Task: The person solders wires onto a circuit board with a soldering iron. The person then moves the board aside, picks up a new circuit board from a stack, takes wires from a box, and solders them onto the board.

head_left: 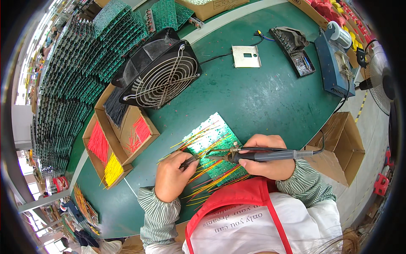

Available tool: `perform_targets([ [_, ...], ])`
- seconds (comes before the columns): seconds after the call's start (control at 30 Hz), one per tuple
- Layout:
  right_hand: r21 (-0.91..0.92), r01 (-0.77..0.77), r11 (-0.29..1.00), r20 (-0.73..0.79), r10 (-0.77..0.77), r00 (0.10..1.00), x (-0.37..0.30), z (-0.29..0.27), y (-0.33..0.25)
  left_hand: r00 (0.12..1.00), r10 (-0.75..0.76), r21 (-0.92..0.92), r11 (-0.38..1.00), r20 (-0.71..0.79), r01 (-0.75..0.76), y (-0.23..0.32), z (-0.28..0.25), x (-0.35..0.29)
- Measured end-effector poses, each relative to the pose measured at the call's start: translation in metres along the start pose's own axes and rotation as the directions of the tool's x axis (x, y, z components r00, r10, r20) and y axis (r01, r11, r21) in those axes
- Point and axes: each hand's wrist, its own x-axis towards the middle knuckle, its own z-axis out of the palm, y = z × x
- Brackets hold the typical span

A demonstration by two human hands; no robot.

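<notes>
A green circuit board panel (218, 122) lies at a slant on the table in front of me. Thin red and yellow wires (202, 183) stick out across it and over its near left edge. At its left side, my left hand (171, 175) is closed on dark tweezers (189, 162), their tips toward the board. My right hand (272, 170) grips a soldering iron (270, 155) with a thin feed tube alongside. The iron's tip is over the board, close to the tweezers; whether it touches a joint is too small to tell.
A cardboard tray (126, 157) holds bundled red, yellow and black wires on the left. Behind it stand a black fan (163, 72) and stacked circuit boards (67, 72). Further right are a white plate (246, 56), a black holder (296, 55), a blue solder station (336, 63) and a cardboard box (338, 148).
</notes>
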Motion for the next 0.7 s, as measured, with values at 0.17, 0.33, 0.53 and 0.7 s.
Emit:
perform_targets([
  [0.17,-0.011,-0.012,1.000,0.017,0.012,1.000,0.0030,0.0010,0.0001,1.000,0.000,0.000,1.000,0.022,0.000,-0.0007,-0.0007,0.0019],
  [0.33,-0.008,-0.034,0.999,0.047,0.035,0.998,0.0055,0.0003,0.0002,0.999,-0.014,-0.013,1.000,0.040,0.014,0.0000,-0.0019,0.0036],
  [0.53,-0.031,0.033,0.999,0.037,-0.032,0.999,0.0047,-0.0024,-0.0014,0.999,0.003,-0.009,1.000,0.046,-0.002,-0.0013,-0.0019,0.0034],
  [0.7,-0.048,0.042,0.998,0.020,-0.041,0.999,0.0025,-0.0085,-0.0034,0.997,-0.031,-0.010,0.999,0.069,0.032,-0.0001,-0.0028,0.0034],
])
